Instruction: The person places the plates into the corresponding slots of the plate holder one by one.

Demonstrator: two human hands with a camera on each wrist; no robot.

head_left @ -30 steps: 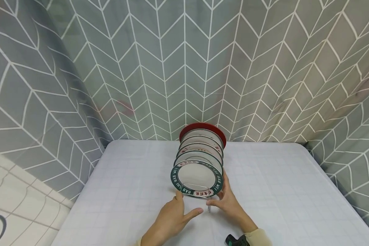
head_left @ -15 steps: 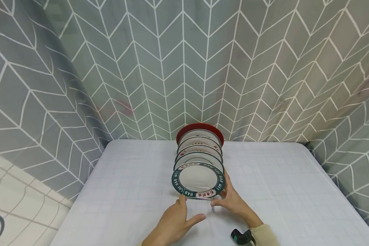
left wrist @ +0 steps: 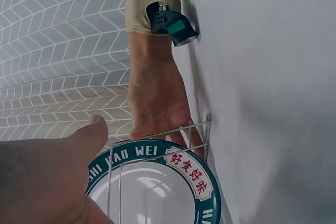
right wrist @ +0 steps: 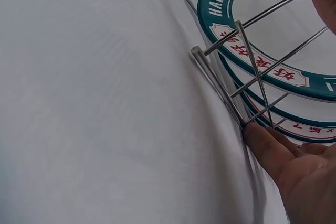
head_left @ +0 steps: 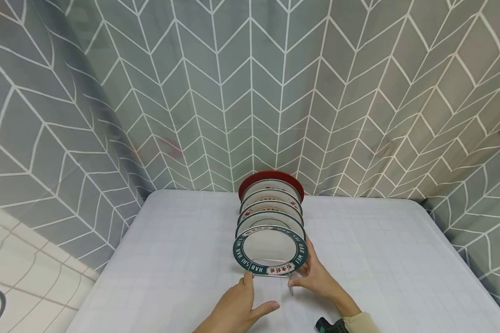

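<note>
A metal wire dish rack (right wrist: 215, 74) stands on the table with several plates upright in a row. The front plate (head_left: 271, 252) is white with a green lettered rim; a red-rimmed plate (head_left: 250, 179) is at the far end. My left hand (head_left: 235, 305) is at the rack's front left corner, its index fingertip at the wire and its thumb stretched out, apart from the rack. At the right side, my right hand (head_left: 316, 275) has its fingers extended along the rack, touching the base bar in the right wrist view. Its thumb lies near the front foot. The plates partly hide the right fingers.
The white-covered table (head_left: 183, 249) extends on both sides of the rack. Grey curtains (head_left: 216, 92) with white lines hang behind and beside it. A black device (left wrist: 173, 24) is strapped at the right wrist.
The rack has turned slightly: its front end has shifted right and a little nearer, while the far end has shifted slightly left. Both hands have moved along with its front.
</note>
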